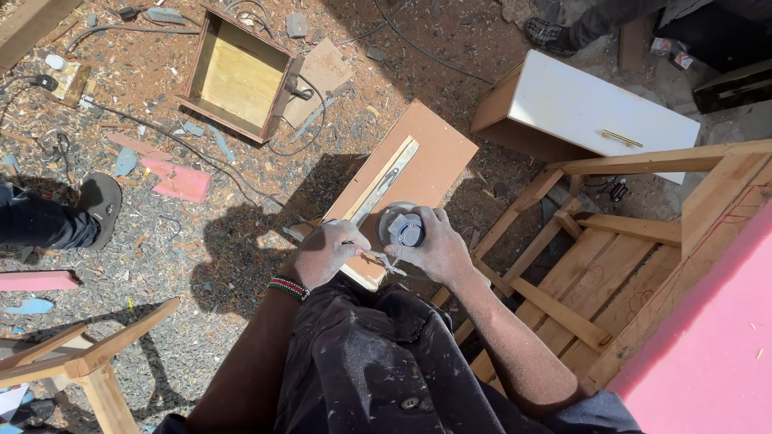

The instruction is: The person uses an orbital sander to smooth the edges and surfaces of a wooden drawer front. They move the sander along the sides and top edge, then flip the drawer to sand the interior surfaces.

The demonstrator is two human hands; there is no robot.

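Right hand [434,245] grips tin [400,227]; left hand [326,251] fisted beside.

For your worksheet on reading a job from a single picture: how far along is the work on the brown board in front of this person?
Done: a metal rail already lies along the brown board. A white drawer front with a brass handle sits nearby.
In hand: the right hand grips a small round container; the left hand holds a thin tool at the board's near end.
Left: an open wooden drawer box lies apart on the sawdust.
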